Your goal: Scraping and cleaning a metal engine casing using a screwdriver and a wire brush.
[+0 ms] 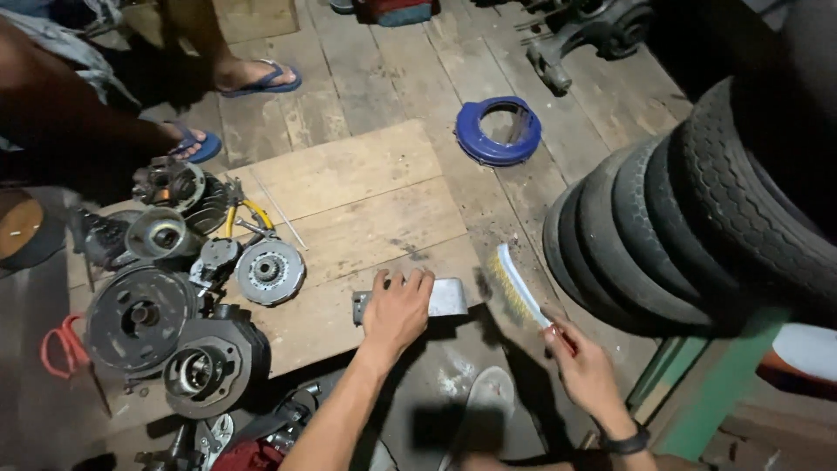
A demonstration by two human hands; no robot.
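My left hand [397,307] presses down on a grey metal cover part [446,296] that lies on a wooden board [366,196] on the floor. My right hand [582,362] grips the handle of a wire brush [514,286] with pale bristles, held tilted just right of the metal part and apart from it. A dark watch sits on my right wrist.
Several dark engine and clutch parts [174,288] lie at the left of the board, beside yellow-handled pliers [248,214]. A blue round cover [499,131] lies farther back. Stacked tyres [697,227] stand at the right. Another person's feet in blue sandals [261,80] are at the upper left.
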